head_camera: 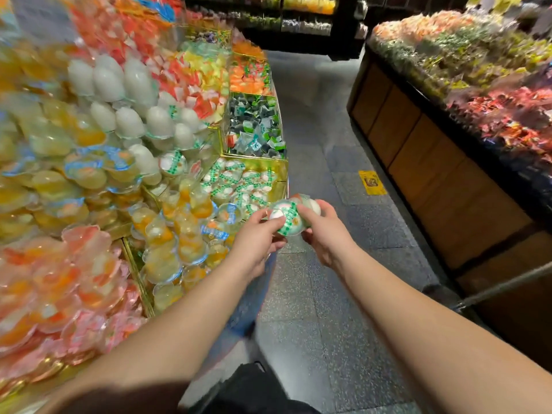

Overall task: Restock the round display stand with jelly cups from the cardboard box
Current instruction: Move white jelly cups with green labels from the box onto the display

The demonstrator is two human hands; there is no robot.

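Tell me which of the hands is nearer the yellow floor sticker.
Right. The right hand is on the aisle side, closer to the yellow floor sticker; the left hand is beside the display stand, farther off.

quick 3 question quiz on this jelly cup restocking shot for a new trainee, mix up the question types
1. True or false: both hands are holding jelly cups.
2. Multiple choice: the gold-edged compartment nearest the hands holds A) white cups with green-printed lids, B) red wrapped sweets, C) bottles.
3. Short answer: what marks the floor of the aisle ahead?

Key
1. True: the left hand and the right hand share a cluster of jelly cups, held beside the round display stand.
2. A: the white cups with green-printed lids match those held.
3. A yellow sticker on the grey floor.
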